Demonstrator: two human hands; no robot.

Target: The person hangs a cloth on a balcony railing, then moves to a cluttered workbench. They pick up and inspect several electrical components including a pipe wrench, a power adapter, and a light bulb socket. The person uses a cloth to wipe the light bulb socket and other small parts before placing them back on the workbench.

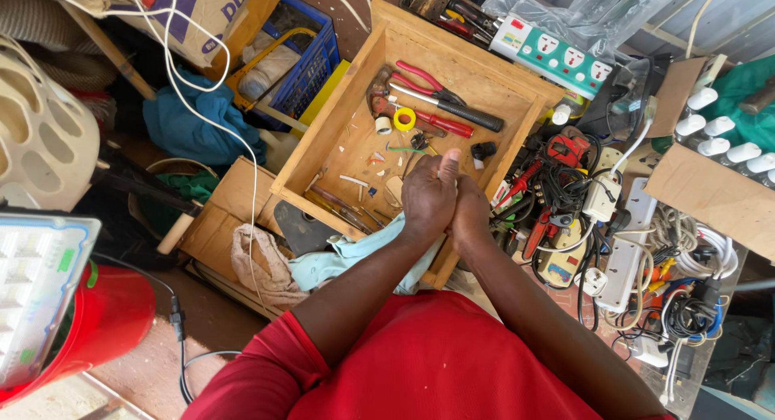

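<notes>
Wooden tray (pixel 517 125): red-handled pliers (pixel 424 81), black-handled tool (pixel 460 109), yellow tape roll (pixel 404 119), white tape roll (pixel 383 125), small wire offcuts, screwdrivers at the near edge. Blue crate (pixel 311 73): a yellow frame and pale bundles. Cardboard box (pixel 710 194): white-capped bottles (pixel 714 125). Left hand (pixel 429 195) and right hand (pixel 470 212): pressed together over the tray's near corner, fingers closed, left thumb raised; whether anything is held between them cannot be told. Pale blue cloth (pixel 339 262): draped beneath the left forearm.

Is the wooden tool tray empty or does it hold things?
Not empty: the wooden tray holds red-handled pliers, a yellow tape roll and small bits.
</notes>
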